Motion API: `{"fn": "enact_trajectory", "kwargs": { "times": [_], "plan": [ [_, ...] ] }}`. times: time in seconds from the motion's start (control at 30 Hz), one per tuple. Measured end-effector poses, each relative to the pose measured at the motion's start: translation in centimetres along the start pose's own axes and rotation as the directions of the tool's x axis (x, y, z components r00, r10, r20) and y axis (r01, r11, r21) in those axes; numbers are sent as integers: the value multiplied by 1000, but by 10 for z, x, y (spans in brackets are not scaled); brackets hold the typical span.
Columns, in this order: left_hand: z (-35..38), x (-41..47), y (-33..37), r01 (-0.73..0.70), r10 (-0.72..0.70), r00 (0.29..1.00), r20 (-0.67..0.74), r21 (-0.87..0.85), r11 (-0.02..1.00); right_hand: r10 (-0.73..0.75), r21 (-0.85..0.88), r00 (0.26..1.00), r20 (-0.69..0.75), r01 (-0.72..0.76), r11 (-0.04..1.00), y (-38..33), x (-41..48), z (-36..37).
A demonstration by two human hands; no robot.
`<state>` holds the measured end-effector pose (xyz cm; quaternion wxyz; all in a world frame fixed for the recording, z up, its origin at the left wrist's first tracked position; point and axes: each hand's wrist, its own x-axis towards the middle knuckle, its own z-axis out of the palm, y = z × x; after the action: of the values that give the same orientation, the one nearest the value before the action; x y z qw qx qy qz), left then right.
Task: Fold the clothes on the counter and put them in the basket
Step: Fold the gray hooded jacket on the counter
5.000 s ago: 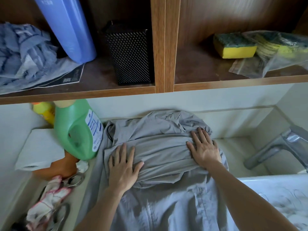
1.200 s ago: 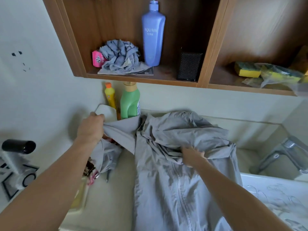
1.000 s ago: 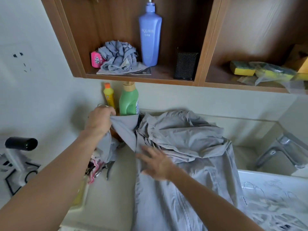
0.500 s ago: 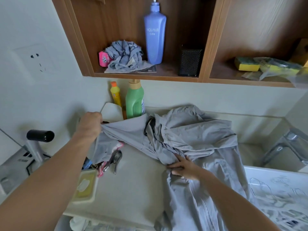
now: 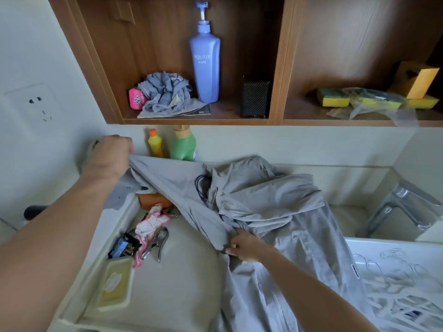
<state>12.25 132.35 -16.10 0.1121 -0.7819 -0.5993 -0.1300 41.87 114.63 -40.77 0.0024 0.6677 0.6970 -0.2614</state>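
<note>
My left grip (image 5: 109,155) holds the sleeve (image 5: 165,176) raised, frame left. My right grip (image 5: 244,245) pinches the jacket (image 5: 275,202), frame centre, on the tabletop (image 5: 182,271).

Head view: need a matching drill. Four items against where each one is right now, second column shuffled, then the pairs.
Things
1. blue pump bottle
2. green bottle
3. yellow sponge
4. grey jacket

Places
A. right shelf compartment
B. gripped by the left hand and the right hand
C. upright beside the small yellow bottle
D. left shelf compartment

Pairs: 1-D, 2-C, 3-A, 4-B
</note>
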Motion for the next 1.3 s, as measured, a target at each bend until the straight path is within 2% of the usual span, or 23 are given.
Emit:
{"fn": "enact_trajectory", "kwargs": {
  "times": [0.1, 0.2, 0.27, 0.33, 0.4, 0.47, 0.53, 0.57, 0.6, 0.63, 0.7, 0.73, 0.77, 0.83, 0.9, 0.97, 1.0, 1.07, 1.13, 1.17, 1.23, 1.27, 1.3],
  "plan": [
    [-10, -9, 32, -187, 189, 961, -200, 26, 982, -46, 243, 935, -352, 139, 960, -23, 6, -1],
    [-16, -24, 85, -389, 376, 873, -310, 22, 921, 40, 547, 854, -519, 296, 783, -49, 4, -29],
    [-10, -30, 121, -598, 550, 787, -279, -124, 792, 99, 637, 807, -582, 377, 672, -66, 3, -59],
    [-2, -36, 153, -708, 665, 702, -256, -352, 612, 112, 602, 725, -679, 463, 650, -77, 5, -85],
    [3, -42, 172, -722, 676, 677, -290, -436, 537, 168, 598, 666, -727, 493, 632, -83, 1, -109],
    [9, -45, 170, -696, 582, 717, -384, -441, 567, 280, 643, 641, -715, 445, 623, -80, -2, -126],
    [19, -49, 155, -520, 354, 853, -384, -564, 641, 416, 787, 679, -605, 431, 442, -68, 2, -134],
    [27, -50, 146, -320, 193, 947, -257, -696, 642, 472, 861, 721, -508, 417, 291, -61, 4, -136],
    [34, -52, 140, -46, 51, 998, -20, -810, 584, 500, 914, 771, -393, 390, 117, -55, 3, -137],
    [42, -55, 139, 224, -23, 970, 242, -854, 470, 509, 939, 811, -288, 344, -17, -49, 3, -136],
    [54, -61, 145, 577, 63, 791, 609, -775, 255, 491, 950, 852, -181, 281, -136, -35, 3, -131],
    [57, -64, 152, 642, 129, 723, 679, -729, 238, 479, 957, 861, -172, 261, -126, -26, 5, -126],
    [57, -66, 159, 638, 152, 706, 691, -715, 288, 467, 963, 862, -199, 259, -68, -20, 6, -123],
    [61, -61, 171, 496, 123, 800, 587, -762, 416, 473, 930, 808, -352, 245, 274, -4, 5, -118],
    [62, -48, 181, 330, 137, 878, 459, -786, 522, 461, 715, 644, -611, 199, 670, 13, -5, -122],
    [58, -34, 195, 257, 178, 885, 429, -771, 582, 201, 346, 472, -858, 245, 906, 27, -20, -130],
    [57, -27, 203, 246, 187, 881, 435, -758, 605, 15, 153, 462, -887, 263, 953, 31, -27, -134],
    [56, -18, 229, 229, 216, 882, 418, -783, 579, -233, -116, 543, -807, 241, 964, 41, -33, -135],
    [52, -13, 249, 193, 215, 915, 340, -841, 506, -275, -173, 648, -711, 219, 960, 39, -34, -132],
    [51, -10, 259, 174, 222, 927, 303, -870, 462, -226, -91, 679, -698, 229, 969, 43, -33, -131],
    [49, -8, 270, 148, 233, 942, 240, -924, 354, -6, 274, 680, -733, 303, 912, 50, -32, -132],
    [49, -10, 271, 133, 222, 953, 208, -941, 311, 165, 498, 657, -735, 359, 789, 54, -32, -134],
    [49, -13, 268, 112, 210, 962, 176, -952, 284, 336, 688, 643, -688, 429, 586, 60, -30, -137]
  ]
}}
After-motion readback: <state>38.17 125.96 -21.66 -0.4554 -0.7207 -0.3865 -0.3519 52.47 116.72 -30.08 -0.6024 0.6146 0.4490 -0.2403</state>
